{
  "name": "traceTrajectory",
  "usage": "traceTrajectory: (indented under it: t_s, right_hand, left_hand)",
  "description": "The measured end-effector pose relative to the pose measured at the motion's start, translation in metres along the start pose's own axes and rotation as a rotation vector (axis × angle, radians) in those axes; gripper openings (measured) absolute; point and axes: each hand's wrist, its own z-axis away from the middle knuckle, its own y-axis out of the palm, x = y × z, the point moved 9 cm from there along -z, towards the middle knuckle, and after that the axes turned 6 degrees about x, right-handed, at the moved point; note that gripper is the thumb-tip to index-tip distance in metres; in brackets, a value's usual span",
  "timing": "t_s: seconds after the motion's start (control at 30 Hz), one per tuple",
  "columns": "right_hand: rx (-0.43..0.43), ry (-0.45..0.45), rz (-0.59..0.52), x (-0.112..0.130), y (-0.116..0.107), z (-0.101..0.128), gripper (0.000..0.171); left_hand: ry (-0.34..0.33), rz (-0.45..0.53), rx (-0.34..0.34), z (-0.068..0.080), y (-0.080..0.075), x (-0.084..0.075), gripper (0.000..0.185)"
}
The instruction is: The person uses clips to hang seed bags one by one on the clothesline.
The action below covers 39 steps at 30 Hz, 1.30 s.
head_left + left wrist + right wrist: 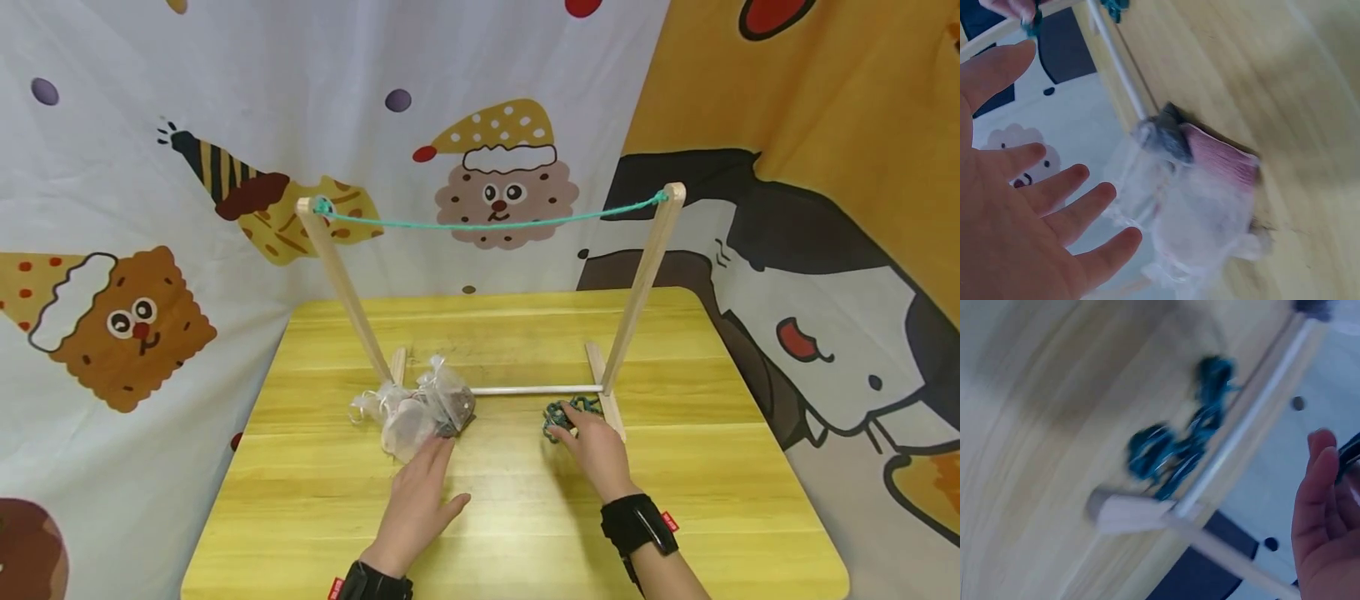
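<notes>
A heap of sheer drawstring pouches lies on the yellow wooden table, beside the left foot of a wooden rack. My left hand reaches flat toward the heap, fingertips at its near edge. In the left wrist view the palm is spread with straight fingers, and the pouches lie just beyond it. A small tangle of teal clips sits by the rack's right foot. My right hand lies at that tangle with fingers extended. The blurred right wrist view shows the teal tangle apart from my right hand.
A teal string hangs between the tops of the rack's two posts, and a white dowel joins its feet. Cartoon-printed cloth closes in the table at the back and on both sides.
</notes>
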Motion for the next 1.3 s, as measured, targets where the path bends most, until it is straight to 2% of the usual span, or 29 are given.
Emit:
traceTrajectory:
  t_s: [0.23, 0.43, 0.6, 0.77, 0.87, 1.1, 1.23, 1.3]
  right_hand:
    - [-0.001, -0.041, -0.161, 0.039, -0.005, 0.002, 0.040]
    - [0.012, -0.029, -0.389, 0.062, -0.007, 0.006, 0.032]
    - [-0.010, -0.046, -0.497, 0.073, -0.004, 0.006, 0.030]
    - [-0.031, -0.003, -0.600, 0.072, -0.001, 0.003, 0.028]
    - [-0.013, 0.050, -0.666, 0.067, 0.002, 0.004, 0.028]
    - [0.016, 0.178, -0.814, 0.054, 0.010, 0.013, 0.031]
    - [0.051, 0.191, -0.838, 0.054, 0.012, 0.013, 0.033]
    - [0.081, 0.193, -0.887, 0.056, 0.014, 0.013, 0.035]
  left_hand:
    - [0.067, 0.006, -0.056, -0.018, -0.009, -0.021, 0.080]
    - [0.085, 0.032, -0.075, -0.029, -0.015, -0.036, 0.074]
    - [0.091, 0.079, -0.056, -0.035, -0.017, -0.046, 0.065]
    - [0.058, 0.122, -0.046, -0.041, -0.017, -0.048, 0.060]
    - [0.065, 0.137, -0.093, -0.043, -0.020, -0.051, 0.055]
    - [0.173, 0.163, -0.257, -0.046, -0.032, -0.066, 0.028]
    - [0.171, 0.189, -0.297, -0.047, -0.035, -0.066, 0.018]
    - [0.157, 0.197, -0.309, -0.047, -0.036, -0.064, 0.015]
